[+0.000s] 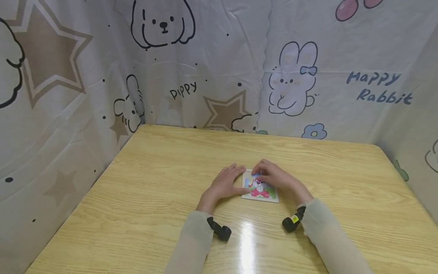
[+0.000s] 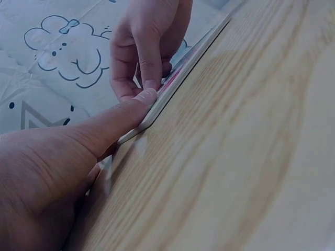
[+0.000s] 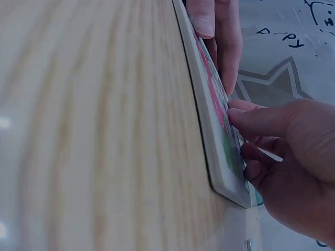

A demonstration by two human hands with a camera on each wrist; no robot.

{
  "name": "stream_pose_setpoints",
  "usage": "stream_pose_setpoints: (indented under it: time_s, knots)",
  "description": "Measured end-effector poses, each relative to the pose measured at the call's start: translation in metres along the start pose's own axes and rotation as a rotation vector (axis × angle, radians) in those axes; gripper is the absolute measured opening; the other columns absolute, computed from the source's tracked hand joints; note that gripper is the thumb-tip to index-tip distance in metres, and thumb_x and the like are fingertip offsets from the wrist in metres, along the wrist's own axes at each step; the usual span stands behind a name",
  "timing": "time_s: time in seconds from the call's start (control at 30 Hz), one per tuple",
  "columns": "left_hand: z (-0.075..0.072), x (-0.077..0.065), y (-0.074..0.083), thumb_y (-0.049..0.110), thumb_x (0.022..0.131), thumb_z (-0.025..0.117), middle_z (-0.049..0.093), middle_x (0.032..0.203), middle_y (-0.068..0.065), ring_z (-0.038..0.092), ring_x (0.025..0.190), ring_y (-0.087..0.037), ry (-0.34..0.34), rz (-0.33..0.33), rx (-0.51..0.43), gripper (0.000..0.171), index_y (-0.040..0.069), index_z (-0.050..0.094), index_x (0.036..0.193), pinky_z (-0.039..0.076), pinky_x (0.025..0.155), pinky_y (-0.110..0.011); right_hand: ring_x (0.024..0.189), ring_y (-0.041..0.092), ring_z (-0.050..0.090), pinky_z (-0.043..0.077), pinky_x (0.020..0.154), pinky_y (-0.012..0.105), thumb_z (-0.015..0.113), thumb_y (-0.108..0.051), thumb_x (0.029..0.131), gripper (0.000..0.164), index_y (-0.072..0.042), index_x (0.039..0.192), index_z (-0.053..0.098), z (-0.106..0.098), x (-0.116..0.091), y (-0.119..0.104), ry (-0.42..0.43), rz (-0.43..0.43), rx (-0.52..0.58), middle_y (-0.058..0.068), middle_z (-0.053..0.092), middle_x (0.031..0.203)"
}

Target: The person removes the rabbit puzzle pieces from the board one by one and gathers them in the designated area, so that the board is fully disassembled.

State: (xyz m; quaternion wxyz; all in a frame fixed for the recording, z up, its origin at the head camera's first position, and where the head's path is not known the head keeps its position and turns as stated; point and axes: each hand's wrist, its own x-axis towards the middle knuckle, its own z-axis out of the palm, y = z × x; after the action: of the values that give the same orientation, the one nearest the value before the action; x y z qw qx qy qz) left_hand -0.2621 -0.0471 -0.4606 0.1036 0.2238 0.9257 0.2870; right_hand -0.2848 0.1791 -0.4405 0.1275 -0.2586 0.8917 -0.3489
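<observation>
A small square picture puzzle (image 1: 260,193) lies flat on the table, showing a pink and white cartoon character inside a pale frame. My left hand (image 1: 224,184) is at its left side, fingers extended toward the upper left corner. The left thumb (image 2: 131,107) rests straight on the near left edge. From the right, my right hand (image 1: 275,176) reaches over the puzzle with bent fingers. Its thumb and forefinger pinch a blue puzzle piece (image 1: 255,175) near the top, mostly covered by the fingers. Along the upper left, a beige strip of the board shows.
The wooden table (image 1: 154,190) surrounds the puzzle, with a bright reflection near the front. A printed cloth (image 1: 219,68) hangs behind and along both sides of the table. Small black cameras are strapped to the left wrist (image 1: 220,230) and the right wrist (image 1: 292,221).
</observation>
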Motion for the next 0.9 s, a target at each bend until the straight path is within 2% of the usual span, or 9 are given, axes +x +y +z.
stream_pose_setpoints:
  time_s: [0.17, 0.37, 0.53, 0.7, 0.9]
  knots:
    - [-0.0011, 0.0012, 0.0013, 0.051, 0.086, 0.069, 0.035, 0.160, 0.002, 0.015, 0.155, -0.020, 0.003, 0.018, 0.004, 0.079, 0.019, 0.039, 0.151, 0.009, 0.129, -0.040, 0.102, 0.023, 0.051, 0.045, 0.088, 0.030, 0.059, -0.004, 0.095, 0.015, -0.005, 0.108, 0.066, -0.0024, 0.0026, -0.0024, 0.007, -0.032, -0.060, 0.012, 0.057, 0.109]
    - [0.0000, 0.0013, 0.0018, 0.053, 0.085, 0.069, 0.035, 0.160, 0.002, 0.015, 0.155, -0.020, 0.005, 0.010, 0.005, 0.079, 0.019, 0.040, 0.151, 0.009, 0.129, -0.040, 0.103, 0.024, 0.046, 0.040, 0.088, 0.030, 0.063, -0.002, 0.091, 0.014, -0.008, 0.103, 0.069, 0.0021, 0.0005, -0.0057, 0.082, -0.056, -0.143, 0.010, 0.057, 0.109]
    - [0.0005, 0.0011, 0.0014, 0.052, 0.085, 0.070, 0.035, 0.160, 0.002, 0.015, 0.155, -0.020, 0.012, 0.013, 0.001, 0.079, 0.019, 0.040, 0.150, 0.009, 0.129, -0.040, 0.104, 0.026, 0.050, 0.045, 0.092, 0.036, 0.064, -0.001, 0.090, 0.015, -0.007, 0.103, 0.068, 0.0041, 0.0011, -0.0051, 0.104, -0.062, -0.156, 0.010, 0.057, 0.106]
    - [0.0009, 0.0015, 0.0005, 0.052, 0.085, 0.070, 0.035, 0.160, 0.001, 0.016, 0.154, -0.021, 0.016, 0.016, 0.003, 0.079, 0.018, 0.039, 0.151, 0.010, 0.129, -0.041, 0.103, 0.026, 0.055, 0.052, 0.092, 0.042, 0.064, -0.002, 0.091, 0.019, -0.003, 0.109, 0.062, 0.0042, 0.0017, -0.0045, 0.121, -0.020, -0.117, 0.012, 0.057, 0.107]
    - [0.0046, 0.0011, -0.0011, 0.051, 0.085, 0.070, 0.036, 0.159, 0.001, 0.017, 0.154, -0.022, 0.022, 0.015, 0.007, 0.079, 0.018, 0.041, 0.150, 0.011, 0.129, -0.043, 0.099, 0.023, 0.058, 0.055, 0.091, 0.040, 0.066, -0.005, 0.091, 0.020, -0.003, 0.110, 0.062, 0.0042, -0.0005, -0.0064, 0.127, 0.071, -0.078, 0.012, 0.059, 0.106]
